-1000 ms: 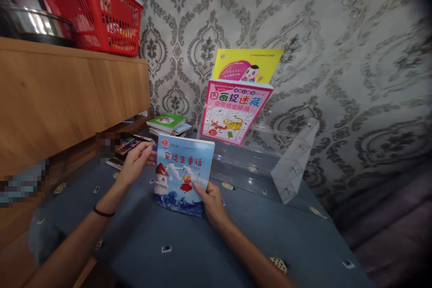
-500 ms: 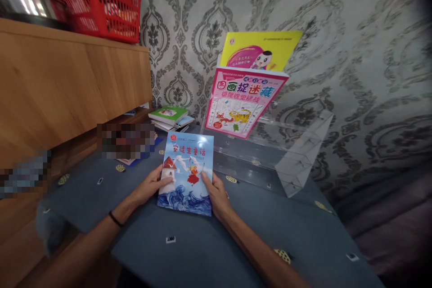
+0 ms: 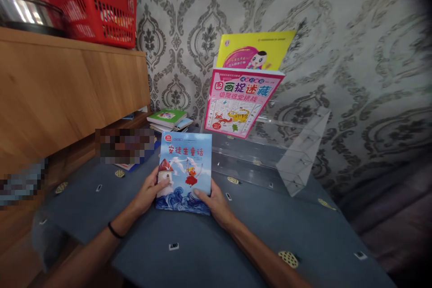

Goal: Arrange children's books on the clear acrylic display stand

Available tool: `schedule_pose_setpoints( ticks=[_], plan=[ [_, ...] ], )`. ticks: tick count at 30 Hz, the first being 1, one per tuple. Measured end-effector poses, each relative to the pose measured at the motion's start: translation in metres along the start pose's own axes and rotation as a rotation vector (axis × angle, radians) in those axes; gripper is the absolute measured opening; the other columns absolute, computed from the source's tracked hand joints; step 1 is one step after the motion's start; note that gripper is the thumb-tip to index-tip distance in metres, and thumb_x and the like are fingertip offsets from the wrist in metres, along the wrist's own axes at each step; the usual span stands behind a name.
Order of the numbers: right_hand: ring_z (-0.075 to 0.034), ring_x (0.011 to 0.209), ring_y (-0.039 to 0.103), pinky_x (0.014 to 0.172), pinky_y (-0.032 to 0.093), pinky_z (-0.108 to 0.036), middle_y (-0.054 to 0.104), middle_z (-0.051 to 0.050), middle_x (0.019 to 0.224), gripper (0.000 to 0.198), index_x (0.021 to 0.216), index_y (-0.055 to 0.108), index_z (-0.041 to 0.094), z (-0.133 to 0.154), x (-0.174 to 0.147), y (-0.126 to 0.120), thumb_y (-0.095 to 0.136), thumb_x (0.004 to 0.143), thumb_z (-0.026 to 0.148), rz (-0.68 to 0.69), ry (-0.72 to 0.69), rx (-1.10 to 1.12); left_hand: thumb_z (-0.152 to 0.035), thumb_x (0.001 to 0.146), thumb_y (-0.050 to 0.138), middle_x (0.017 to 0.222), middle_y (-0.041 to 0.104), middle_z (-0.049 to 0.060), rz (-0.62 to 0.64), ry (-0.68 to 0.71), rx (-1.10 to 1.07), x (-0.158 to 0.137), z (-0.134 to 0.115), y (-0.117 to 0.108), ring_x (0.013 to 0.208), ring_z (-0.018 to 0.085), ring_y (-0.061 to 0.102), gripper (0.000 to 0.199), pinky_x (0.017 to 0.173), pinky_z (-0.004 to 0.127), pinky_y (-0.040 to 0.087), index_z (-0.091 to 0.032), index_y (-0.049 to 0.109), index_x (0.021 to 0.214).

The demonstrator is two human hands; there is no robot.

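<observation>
A light blue children's book (image 3: 184,166) with red Chinese lettering, a tower and waves on its cover is held up between both hands above the cloth. My left hand (image 3: 150,191) grips its left edge, thumb on the cover. On the opposite edge my right hand (image 3: 216,202) is closed, its thumb lying over the lower right of the cover. The fingers behind the book are hidden. Beyond it stands a clear acrylic rack (image 3: 300,153) of stepped tiers, bearing a pink picture book (image 3: 239,103) in front of a yellow book (image 3: 256,45).
A small pile of books topped by a green one (image 3: 167,117) lies near the wall. Left of it are more books (image 3: 130,166), partly blurred out. A wooden cabinet (image 3: 74,81) carries a red basket (image 3: 84,4) and a metal pot (image 3: 30,11). Blue-grey cloth (image 3: 145,252) covers the table.
My right thumb has slid lower on the book's cover, and the right hand has shifted down its edge. The book is slightly more upright. The view has moved a little.
</observation>
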State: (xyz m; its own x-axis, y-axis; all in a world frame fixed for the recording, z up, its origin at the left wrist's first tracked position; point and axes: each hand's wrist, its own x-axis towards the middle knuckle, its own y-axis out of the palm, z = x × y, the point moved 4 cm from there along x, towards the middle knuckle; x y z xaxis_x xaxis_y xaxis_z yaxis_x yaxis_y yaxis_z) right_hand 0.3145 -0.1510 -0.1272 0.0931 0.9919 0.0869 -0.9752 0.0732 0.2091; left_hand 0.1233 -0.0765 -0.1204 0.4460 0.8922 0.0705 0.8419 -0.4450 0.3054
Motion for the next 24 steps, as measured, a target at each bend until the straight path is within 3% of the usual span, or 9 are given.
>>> schedule_pose_setpoints(
  ticks=[7, 16, 24],
  plan=[
    [-0.030, 0.120, 0.064, 0.106, 0.048, -0.053, 0.069, -0.010, 0.129, 0.059, 0.128, 0.059, 0.023, -0.006, 0.001, -0.001, 0.075, 0.079, 0.053, 0.038, -0.091, -0.100, -0.043, 0.077, 0.078, 0.124, 0.070, 0.010, -0.041, 0.076, 0.153, -0.002, -0.005, -0.001, 0.110, 0.026, 0.066, 0.062, 0.091, 0.031, 0.054, -0.016, 0.061, 0.130],
    [-0.029, 0.118, 0.065, 0.103, 0.050, -0.051, 0.071, -0.008, 0.124, 0.056, 0.131, 0.060, 0.024, -0.003, -0.002, 0.000, 0.071, 0.083, 0.051, 0.040, -0.115, -0.108, -0.045, 0.064, 0.088, 0.118, 0.074, 0.012, -0.050, -0.154, -0.066, -0.007, -0.007, 0.008, 0.102, 0.029, 0.071, 0.086, 0.090, 0.035, 0.057, -0.018, 0.054, 0.138],
    [-0.029, 0.114, 0.066, 0.100, 0.052, -0.048, 0.074, -0.007, 0.114, 0.054, 0.125, 0.063, 0.024, 0.002, -0.002, 0.002, 0.072, 0.082, 0.054, 0.046, -0.124, -0.098, -0.043, 0.066, 0.087, 0.113, 0.076, 0.010, -0.088, -0.193, -0.137, -0.005, 0.001, 0.005, 0.096, 0.026, 0.074, 0.079, 0.088, 0.034, 0.058, -0.020, 0.057, 0.135]
  ],
)
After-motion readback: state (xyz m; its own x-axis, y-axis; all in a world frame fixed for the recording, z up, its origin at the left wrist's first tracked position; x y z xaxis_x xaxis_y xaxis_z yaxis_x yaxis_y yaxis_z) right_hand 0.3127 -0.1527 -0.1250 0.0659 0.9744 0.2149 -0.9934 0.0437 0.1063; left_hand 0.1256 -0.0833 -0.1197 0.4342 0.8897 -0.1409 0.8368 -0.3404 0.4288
